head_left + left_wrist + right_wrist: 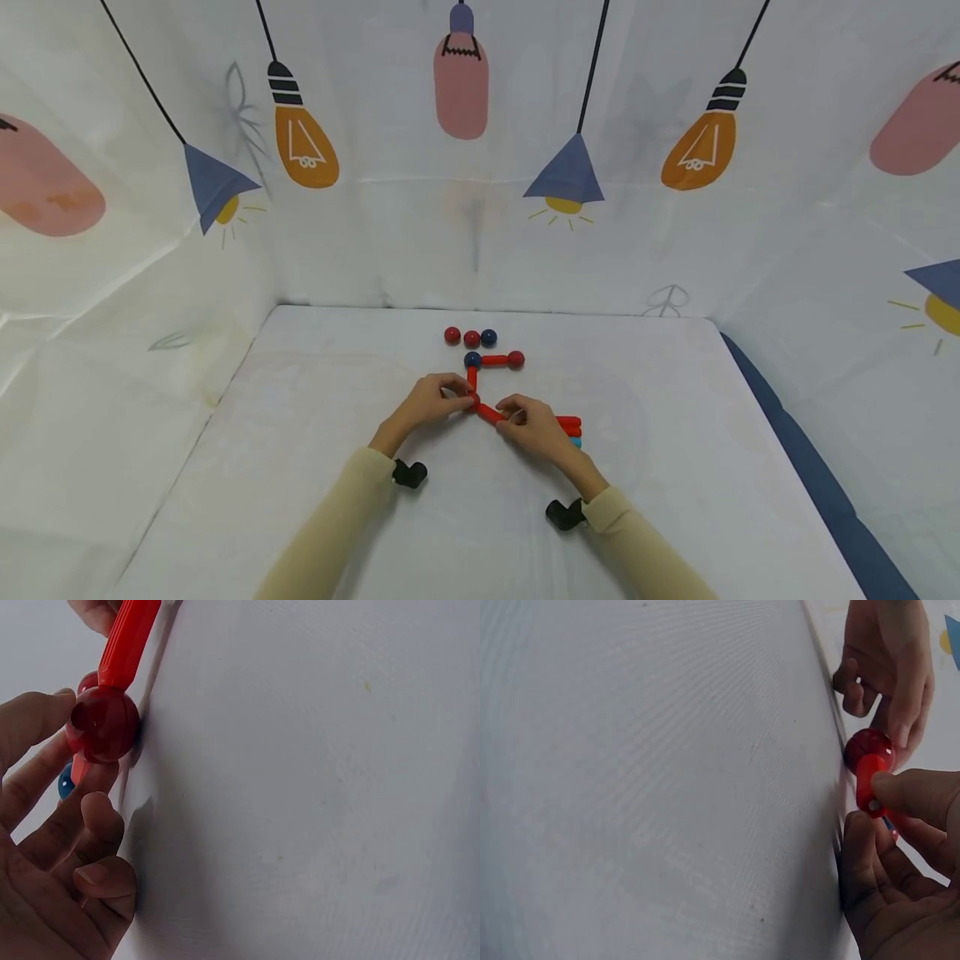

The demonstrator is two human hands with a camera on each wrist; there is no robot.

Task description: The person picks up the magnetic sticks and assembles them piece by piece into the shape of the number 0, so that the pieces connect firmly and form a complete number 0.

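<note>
The left hand [430,400] pinched a red ball [103,724] in mid-table, its other fingers curled; the right hand [534,427] pinched a red rod [491,413] joined to that ball, thumb against fingers. A second rod [472,378] linked the ball to a blue ball [472,359], whence a third rod [494,361] reached an end ball [516,359]. Three loose balls [472,339] lay beyond, and more rods [572,432] beside the right hand.
</note>
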